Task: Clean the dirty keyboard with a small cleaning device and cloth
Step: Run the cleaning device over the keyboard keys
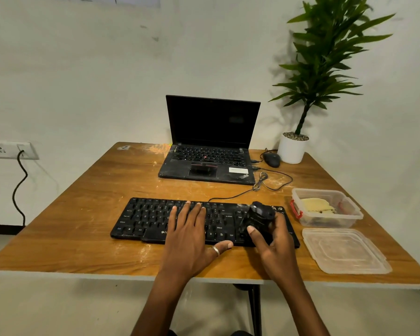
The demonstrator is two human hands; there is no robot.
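— What worried you at that moment?

— The keyboard [153,220] lay low in the centre of the frame. My right hand [275,246] was wrapped round the small cleaning device [261,218], tilted over the right end. I judged that if it tipped further, it could snag a keycap or flick grit onto the table [83,214].

— And your other hand?

— My left hand [189,230] lay flat, fingers straight and spread, pressing the middle keys. What looked like the cloth [315,205] sat in the open tub [355,210] at the right.
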